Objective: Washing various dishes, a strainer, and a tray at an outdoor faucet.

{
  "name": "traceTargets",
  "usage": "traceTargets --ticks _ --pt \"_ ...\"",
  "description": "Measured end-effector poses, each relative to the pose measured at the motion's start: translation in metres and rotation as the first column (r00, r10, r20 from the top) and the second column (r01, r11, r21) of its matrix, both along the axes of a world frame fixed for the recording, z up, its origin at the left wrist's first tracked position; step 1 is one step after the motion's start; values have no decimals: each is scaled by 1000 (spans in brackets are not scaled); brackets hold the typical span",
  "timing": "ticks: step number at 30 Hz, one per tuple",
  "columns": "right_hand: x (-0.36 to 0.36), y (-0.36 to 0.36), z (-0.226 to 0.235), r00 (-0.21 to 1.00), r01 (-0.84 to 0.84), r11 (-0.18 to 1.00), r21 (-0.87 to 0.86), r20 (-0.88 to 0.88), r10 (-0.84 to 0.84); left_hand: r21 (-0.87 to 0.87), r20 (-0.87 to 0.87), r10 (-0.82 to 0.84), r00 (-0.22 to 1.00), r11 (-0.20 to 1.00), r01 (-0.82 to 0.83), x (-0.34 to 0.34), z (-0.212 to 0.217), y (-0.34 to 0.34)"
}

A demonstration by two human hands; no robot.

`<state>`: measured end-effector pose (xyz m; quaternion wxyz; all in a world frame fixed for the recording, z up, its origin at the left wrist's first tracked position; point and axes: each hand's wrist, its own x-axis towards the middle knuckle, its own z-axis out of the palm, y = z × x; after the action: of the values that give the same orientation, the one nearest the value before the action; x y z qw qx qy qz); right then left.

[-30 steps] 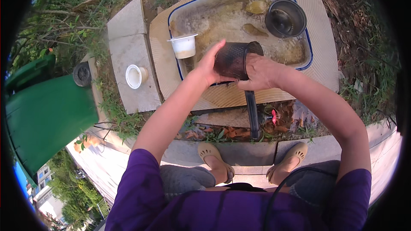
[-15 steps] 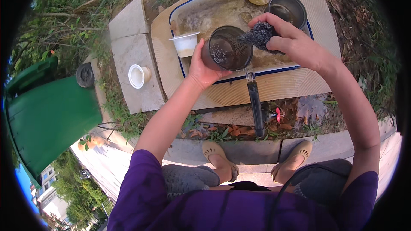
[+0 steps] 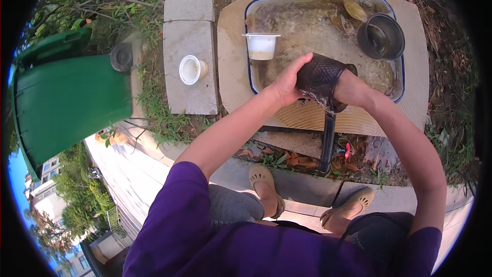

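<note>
My left grip [image 3: 288, 84] was clamped on a dark cup [image 3: 320, 74] with a net-like pattern on its side, the thumb along the upper part of its wall. I had the cup tipped over, its mouth toward my right, above the near edge of a white basin [image 3: 302, 31] with a blue rim. My right grip [image 3: 353, 90] was at that mouth, with the fingers inside; the cup hid them, so I cannot tell whether they were apart, together or closed on something. The cup's lower edge glinted wet, just above the upper end of a black pipe [image 3: 328, 146], which had a pink-red handle [image 3: 347, 150] beside it.

Shallow, brownish water lay in the basin, which sat on a tan, grooved slab [image 3: 233, 41]. At its right side stood a dark round pot [image 3: 381, 37], open end up, with a yellow leaf [image 3: 354, 9] near it. A white cup with a flat rim [image 3: 262, 47] was at the left edge. Further left, a small white tub [image 3: 190, 71] rested on grey paving [image 3: 189, 100], well apart from my hands, and a green bin [image 3: 72, 107] lay beyond.
</note>
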<state>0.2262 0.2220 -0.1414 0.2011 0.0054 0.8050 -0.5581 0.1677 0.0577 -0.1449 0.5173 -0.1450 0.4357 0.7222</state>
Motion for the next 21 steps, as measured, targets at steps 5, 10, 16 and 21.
traceTargets --ticks 5,10,16,21 --pt "1 10 32 786 529 827 -189 478 -393 -171 -450 -18 893 983 -66 -17 25 2" --pt "17 40 23 857 451 839 -305 410 -311 -407 -904 -348 247 878 -252 -16 38 -14" --pt "11 34 50 839 488 736 -470 485 -247 -285 -880 -408 -244 863 -417 -22 84 -16" --pt "4 20 70 883 412 731 -544 436 -173 -218 -924 -331 -190 866 -450 -22 95 -24"
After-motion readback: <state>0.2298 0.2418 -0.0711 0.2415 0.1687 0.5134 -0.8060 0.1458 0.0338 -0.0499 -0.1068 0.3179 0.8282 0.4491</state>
